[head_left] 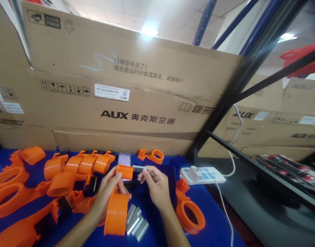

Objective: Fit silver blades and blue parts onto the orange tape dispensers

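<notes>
2 hands (156,185), 10+ orange disp. (117,214), 4+ silver pcs. (134,223), 1 toothed blade (139,168), 1 phone (125,158), 1 pwr. strip (215,175) are showing.

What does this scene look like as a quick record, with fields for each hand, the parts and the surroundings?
Left hand: the hand grips an orange dispenser
Right hand: the hand pinches a toothed metal strip at the dispenser's upper end
Loose parts: silvery metal pieces, below the hands
Other dispensers: more orange ones, on both sides
Surface: blue covering
Right side: white power strip
Behind: AUX carton
</notes>
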